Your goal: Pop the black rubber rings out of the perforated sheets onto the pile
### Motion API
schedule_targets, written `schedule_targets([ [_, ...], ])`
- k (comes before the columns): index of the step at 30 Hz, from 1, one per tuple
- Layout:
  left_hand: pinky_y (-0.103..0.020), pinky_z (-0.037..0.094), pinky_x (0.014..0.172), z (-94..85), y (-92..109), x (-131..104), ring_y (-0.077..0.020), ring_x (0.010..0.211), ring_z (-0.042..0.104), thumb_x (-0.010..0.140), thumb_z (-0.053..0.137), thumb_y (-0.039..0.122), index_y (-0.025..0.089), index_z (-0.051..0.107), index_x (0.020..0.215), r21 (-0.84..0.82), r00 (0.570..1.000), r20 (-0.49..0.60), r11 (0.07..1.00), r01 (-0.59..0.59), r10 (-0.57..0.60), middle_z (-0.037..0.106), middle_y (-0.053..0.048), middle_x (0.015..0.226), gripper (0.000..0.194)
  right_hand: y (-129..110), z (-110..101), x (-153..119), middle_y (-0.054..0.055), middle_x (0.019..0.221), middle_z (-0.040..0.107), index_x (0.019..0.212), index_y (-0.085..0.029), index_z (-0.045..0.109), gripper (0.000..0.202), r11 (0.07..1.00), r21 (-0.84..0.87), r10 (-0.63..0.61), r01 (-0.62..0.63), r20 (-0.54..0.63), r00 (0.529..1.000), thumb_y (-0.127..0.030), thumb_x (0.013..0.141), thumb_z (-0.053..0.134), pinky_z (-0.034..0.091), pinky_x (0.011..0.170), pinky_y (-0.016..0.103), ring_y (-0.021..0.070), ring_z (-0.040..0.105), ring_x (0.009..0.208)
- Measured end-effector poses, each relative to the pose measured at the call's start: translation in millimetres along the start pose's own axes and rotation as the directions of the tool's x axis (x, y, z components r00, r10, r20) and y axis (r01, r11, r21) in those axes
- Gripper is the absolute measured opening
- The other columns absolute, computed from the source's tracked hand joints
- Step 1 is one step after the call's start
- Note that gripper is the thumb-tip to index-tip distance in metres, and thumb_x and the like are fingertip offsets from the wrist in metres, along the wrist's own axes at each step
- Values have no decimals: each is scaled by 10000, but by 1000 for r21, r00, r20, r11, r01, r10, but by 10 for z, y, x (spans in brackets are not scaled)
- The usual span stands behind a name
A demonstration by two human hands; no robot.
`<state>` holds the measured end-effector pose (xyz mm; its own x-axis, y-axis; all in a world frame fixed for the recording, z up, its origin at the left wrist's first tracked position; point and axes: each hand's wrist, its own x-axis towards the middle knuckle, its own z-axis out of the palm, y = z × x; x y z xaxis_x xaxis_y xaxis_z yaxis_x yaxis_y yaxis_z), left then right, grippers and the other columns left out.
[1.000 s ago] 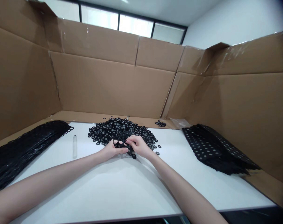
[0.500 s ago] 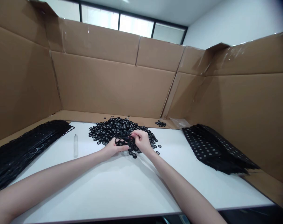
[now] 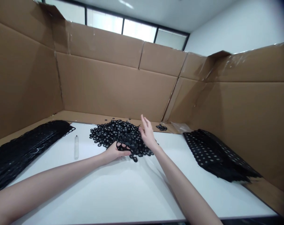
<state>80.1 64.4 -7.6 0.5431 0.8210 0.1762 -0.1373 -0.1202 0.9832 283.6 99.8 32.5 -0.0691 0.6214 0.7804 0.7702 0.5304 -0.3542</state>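
Note:
Near the front of a heap of small black rings (image 3: pixel 113 129), my left hand (image 3: pixel 115 153) is closed on a black perforated piece (image 3: pixel 125 146). Large round holes show in this piece, and its far end blends into the rings behind it. To the right and a little higher is my right hand (image 3: pixel 146 134), with its fingers stretched out and apart and nothing visible in them. It is at the heap's right side; whether it touches any rings I cannot tell. A few rings lie on the white tabletop (image 3: pixel 109 190) just in front of my left hand.
Black sheets edged with loops (image 3: pixel 31 143) are stacked at the left. Beside them lies a clear pen-shaped tube (image 3: pixel 76 147). Black sheets full of holes (image 3: pixel 209 153) lie at the right. A small ring cluster (image 3: pixel 161 127) sits at the back. Cardboard walls (image 3: pixel 109 84) enclose the table.
My right hand has come away from the black piece, moving up and right, and its fingers have opened. My left hand still grips the piece. The view has shifted slightly.

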Motion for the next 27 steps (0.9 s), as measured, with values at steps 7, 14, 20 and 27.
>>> schedule_targets([
  [7, -207, 224, 420, 0, 52, 5, -40, 429, 326, 622, 740, 356, 112, 635, 735, 59, 999, -18, 998, 31, -30, 535, 24, 571, 289, -322, -1, -176, 43, 891, 650, 976, -224, 653, 256, 968, 187, -228, 167, 377, 898, -335, 895, 437, 412, 810, 319, 162, 557, 859],
  [14, -212, 204, 403, -31, 20, 6, -45, 390, 315, 629, 735, 371, 127, 529, 603, 63, 999, -37, 997, 39, -36, 416, 63, 421, 320, -494, -41, -267, 38, 835, 661, 927, -205, 654, 241, 959, 190, -262, 208, 330, 907, -369, 871, 487, 378, 762, 308, 156, 569, 798],
  [20, -198, 270, 389, -49, -27, 51, -51, 340, 388, 718, 645, 444, 124, 518, 655, 25, 999, 30, 999, 33, -34, 549, 15, 467, 350, -323, 5, -279, 26, 681, 628, 718, -191, 630, 275, 991, 71, -125, 114, 190, 974, -368, 868, 483, 382, 697, 294, 146, 550, 656],
  [27, -201, 292, 425, -76, -78, 93, -59, 374, 456, 827, 487, 484, 116, 509, 576, -3, 999, 46, 1000, 3, -3, 623, -58, 540, 446, -224, -26, -265, 22, 668, 611, 682, -191, 594, 289, 994, 109, -58, 29, 273, 960, -377, 864, 469, 392, 608, 267, 147, 538, 624],
])
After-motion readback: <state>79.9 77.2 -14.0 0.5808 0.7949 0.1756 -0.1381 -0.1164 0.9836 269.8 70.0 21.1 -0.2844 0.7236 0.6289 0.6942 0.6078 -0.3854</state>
